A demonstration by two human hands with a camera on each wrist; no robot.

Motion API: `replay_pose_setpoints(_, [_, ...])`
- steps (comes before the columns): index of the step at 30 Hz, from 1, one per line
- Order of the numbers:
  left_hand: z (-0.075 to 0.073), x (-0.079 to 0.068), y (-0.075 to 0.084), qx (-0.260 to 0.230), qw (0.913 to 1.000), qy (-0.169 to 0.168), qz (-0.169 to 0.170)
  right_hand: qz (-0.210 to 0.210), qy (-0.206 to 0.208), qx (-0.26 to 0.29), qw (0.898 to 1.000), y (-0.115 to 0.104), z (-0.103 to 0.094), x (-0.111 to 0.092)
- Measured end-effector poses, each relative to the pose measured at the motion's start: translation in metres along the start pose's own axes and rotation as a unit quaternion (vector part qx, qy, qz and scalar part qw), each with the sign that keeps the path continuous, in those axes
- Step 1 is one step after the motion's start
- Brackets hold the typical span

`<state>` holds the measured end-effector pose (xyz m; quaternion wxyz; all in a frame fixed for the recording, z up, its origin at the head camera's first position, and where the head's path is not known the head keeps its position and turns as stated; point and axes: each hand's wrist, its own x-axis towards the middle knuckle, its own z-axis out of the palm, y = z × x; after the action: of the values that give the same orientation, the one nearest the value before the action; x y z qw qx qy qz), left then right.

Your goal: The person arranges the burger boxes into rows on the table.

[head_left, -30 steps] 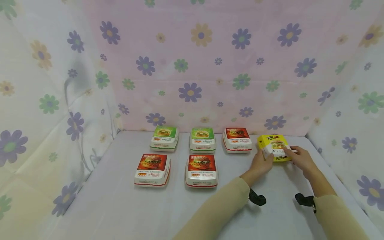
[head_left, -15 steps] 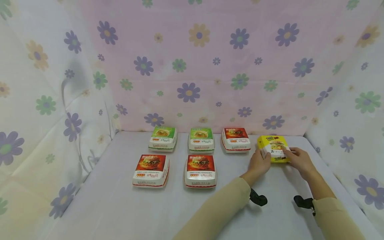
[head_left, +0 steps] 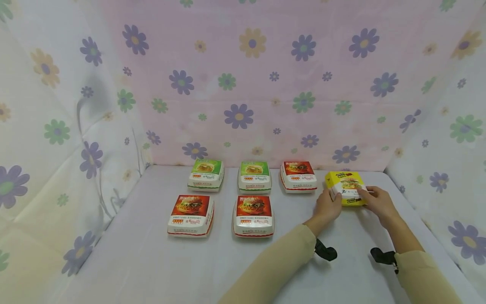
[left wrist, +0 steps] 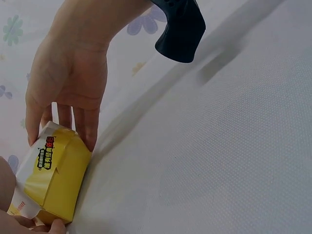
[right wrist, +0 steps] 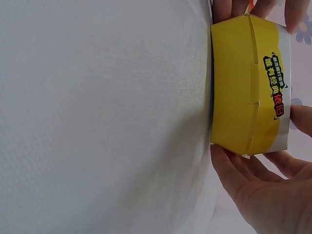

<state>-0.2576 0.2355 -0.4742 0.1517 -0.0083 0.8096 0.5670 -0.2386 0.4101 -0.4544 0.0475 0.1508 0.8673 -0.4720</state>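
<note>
A yellow-and-white burger box with a burger picture on its lid sits on the white table at the far right of the back row. My left hand holds its left side, thumb at the front corner and fingers along the side. On the opposite side my right hand grips it, fingertips over the lid's right edge. In the left wrist view the box shows its yellow front close to the tabletop, with the left fingers behind it. The right wrist view shows the box held between both hands.
Left of it in the back row stand a red-lidded burger box and two green-lidded ones. Nearer are two more red-lidded boxes. Flowered cloth walls enclose the table at the back and sides.
The head view has shifted slightly. My left thumb has slid a little left on the yellow box's front; both hands stay on the box, which has hardly moved.
</note>
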Motion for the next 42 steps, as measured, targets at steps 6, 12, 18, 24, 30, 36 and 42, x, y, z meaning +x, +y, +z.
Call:
replay_pose_setpoints(6, [-0.001,-0.001,-0.001,0.0,1.0,0.002,-0.004,-0.001,0.0,-0.004,1.0,-0.002,0.001,-0.004])
replay_pose_setpoints(12, [-0.003,-0.005,0.0,-0.012,0.9999,-0.004,0.006,-0.011,0.012,-0.01,1.0,-0.002,0.001,-0.008])
replay_pose_setpoints(18, [-0.004,-0.008,0.002,-0.029,0.9991,-0.017,0.027,-0.024,0.021,-0.017,0.999,-0.004,0.0,-0.016])
replay_pose_setpoints(24, [-0.013,-0.018,0.008,-0.037,0.9972,-0.029,0.058,-0.033,0.039,-0.041,0.998,-0.012,0.0,-0.029])
replay_pose_setpoints(30, [-0.028,-0.03,0.016,-0.012,0.9958,-0.021,0.089,-0.057,0.062,-0.07,0.994,-0.024,0.001,-0.043])
replay_pose_setpoints(36, [-0.039,-0.043,0.017,-0.008,0.995,-0.026,0.096,-0.086,0.073,-0.104,0.988,-0.031,0.003,-0.057])
replay_pose_setpoints(42, [-0.055,-0.062,0.017,-0.022,0.9956,-0.027,0.087,-0.13,0.09,-0.146,0.977,-0.039,0.009,-0.073])
